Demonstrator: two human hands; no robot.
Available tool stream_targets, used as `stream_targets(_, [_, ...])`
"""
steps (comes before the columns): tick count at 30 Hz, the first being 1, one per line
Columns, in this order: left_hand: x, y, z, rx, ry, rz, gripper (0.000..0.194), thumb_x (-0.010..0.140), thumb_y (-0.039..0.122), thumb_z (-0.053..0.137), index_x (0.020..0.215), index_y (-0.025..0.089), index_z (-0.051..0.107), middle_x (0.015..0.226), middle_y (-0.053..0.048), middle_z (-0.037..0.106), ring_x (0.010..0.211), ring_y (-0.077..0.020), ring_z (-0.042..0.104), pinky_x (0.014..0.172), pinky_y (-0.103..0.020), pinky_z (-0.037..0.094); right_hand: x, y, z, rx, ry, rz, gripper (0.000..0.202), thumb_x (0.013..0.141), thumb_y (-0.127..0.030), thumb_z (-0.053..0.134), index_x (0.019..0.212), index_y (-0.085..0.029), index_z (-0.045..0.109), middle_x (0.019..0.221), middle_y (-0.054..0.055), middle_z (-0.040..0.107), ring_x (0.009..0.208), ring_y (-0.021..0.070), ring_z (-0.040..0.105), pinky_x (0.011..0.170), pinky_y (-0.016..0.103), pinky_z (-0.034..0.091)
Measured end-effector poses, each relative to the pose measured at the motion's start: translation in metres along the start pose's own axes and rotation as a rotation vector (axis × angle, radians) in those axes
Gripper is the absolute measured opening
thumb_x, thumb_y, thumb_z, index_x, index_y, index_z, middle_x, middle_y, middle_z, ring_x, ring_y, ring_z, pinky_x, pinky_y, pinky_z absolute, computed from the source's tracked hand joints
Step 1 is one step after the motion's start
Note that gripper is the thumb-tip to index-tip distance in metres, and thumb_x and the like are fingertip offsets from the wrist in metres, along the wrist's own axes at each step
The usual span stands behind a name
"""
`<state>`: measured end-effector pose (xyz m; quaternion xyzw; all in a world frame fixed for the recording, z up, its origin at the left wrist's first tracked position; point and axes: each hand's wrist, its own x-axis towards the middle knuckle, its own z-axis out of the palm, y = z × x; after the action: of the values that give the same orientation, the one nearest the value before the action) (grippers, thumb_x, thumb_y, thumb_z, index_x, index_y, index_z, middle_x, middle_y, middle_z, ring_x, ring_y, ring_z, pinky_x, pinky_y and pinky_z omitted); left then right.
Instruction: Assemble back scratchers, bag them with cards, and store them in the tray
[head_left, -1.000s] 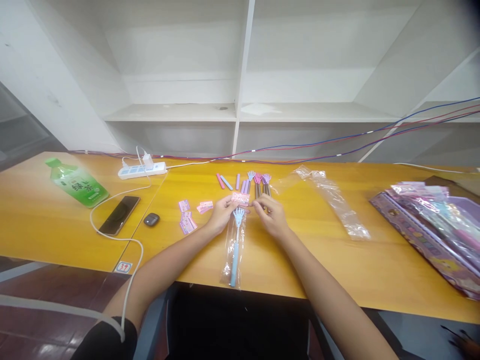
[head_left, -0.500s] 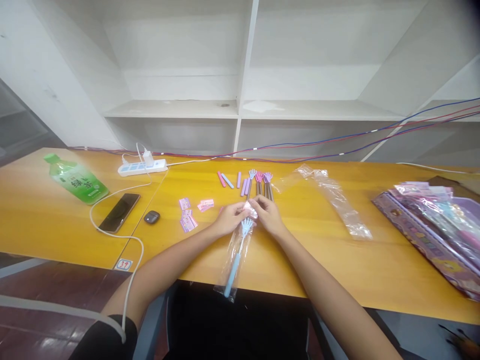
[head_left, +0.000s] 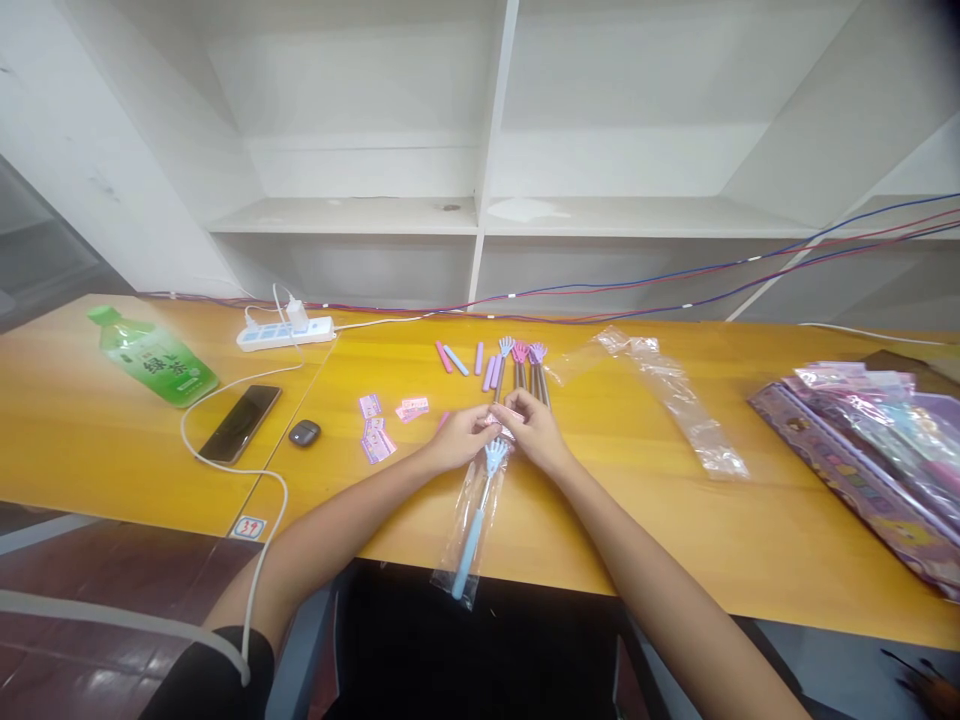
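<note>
A light blue back scratcher (head_left: 470, 540) lies inside a clear plastic bag (head_left: 448, 545), its handle end hanging over the table's front edge. At the bag's top, just above the scratcher's hand-shaped head, a pink-and-white card (head_left: 504, 417) shows between my fingers. My left hand (head_left: 463, 437) is closed on the bag's top from the left. From the right, my right hand (head_left: 534, 430) pinches the same end and the card, partly covering both. Beyond my hands lie several back scratchers with pink (head_left: 520, 353) and purple (head_left: 537, 354) heads.
Loose coloured handles (head_left: 478, 358) and small printed cards (head_left: 376, 441) lie around my hands. Empty bags (head_left: 686, 420) and a pile of bagged scratchers (head_left: 885, 430) are to the right. A green bottle (head_left: 161, 365), phone (head_left: 241, 424), earbud case (head_left: 304, 433) and power strip (head_left: 285, 334) stand left.
The card at the bag's top now appears tilted and more covered by my fingers. My hands and the bagged scratcher have barely moved.
</note>
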<state>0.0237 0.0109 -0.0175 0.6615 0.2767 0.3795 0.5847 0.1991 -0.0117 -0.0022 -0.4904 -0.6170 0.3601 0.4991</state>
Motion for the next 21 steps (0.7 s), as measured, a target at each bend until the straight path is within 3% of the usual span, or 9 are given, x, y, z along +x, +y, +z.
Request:
stream_targets(6, [-0.001, 0.003, 0.000, 0.028, -0.037, 0.002, 0.037, 0.092, 0.034, 0.070, 0.123, 0.016, 0.072, 0.105, -0.010, 0.079, 0.093, -0.0224, 0.075, 0.082, -0.029, 0.056, 0.001, 0.003, -0.001, -0.009, -0.009, 0.006, 0.045, 0.084, -0.063, 0.076, 0.082, -0.025, 0.051, 0.068, -0.004, 0.051, 0.059, 0.0142, 0.046, 0.053, 0.027, 0.038])
stream_targets(12, [-0.003, 0.007, 0.002, 0.000, -0.050, 0.009, 0.039, 0.086, 0.026, 0.074, 0.123, 0.013, 0.070, 0.108, -0.010, 0.078, 0.097, -0.0221, 0.074, 0.083, -0.029, 0.055, 0.001, 0.004, -0.001, 0.003, -0.018, 0.016, 0.043, 0.083, -0.059, 0.076, 0.083, -0.024, 0.050, 0.069, -0.005, 0.050, 0.059, 0.0135, 0.045, 0.053, 0.027, 0.037])
stream_targets(17, [-0.001, 0.010, -0.001, -0.029, -0.019, 0.052, 0.033, 0.091, 0.036, 0.073, 0.116, 0.014, 0.073, 0.117, -0.012, 0.076, 0.108, -0.0240, 0.071, 0.096, -0.033, 0.053, 0.001, 0.006, 0.002, -0.040, -0.053, -0.025, 0.038, 0.079, -0.049, 0.079, 0.084, -0.024, 0.051, 0.073, -0.005, 0.054, 0.064, 0.0137, 0.048, 0.059, 0.026, 0.041])
stream_targets(21, [0.003, 0.008, -0.006, -0.036, 0.087, 0.013, 0.039, 0.092, 0.050, 0.072, 0.105, 0.013, 0.073, 0.103, -0.010, 0.077, 0.094, -0.0206, 0.072, 0.084, -0.029, 0.053, 0.003, 0.010, 0.006, -0.045, -0.079, -0.015, 0.036, 0.079, -0.051, 0.078, 0.089, -0.024, 0.057, 0.077, -0.003, 0.060, 0.067, 0.0153, 0.052, 0.062, 0.027, 0.044])
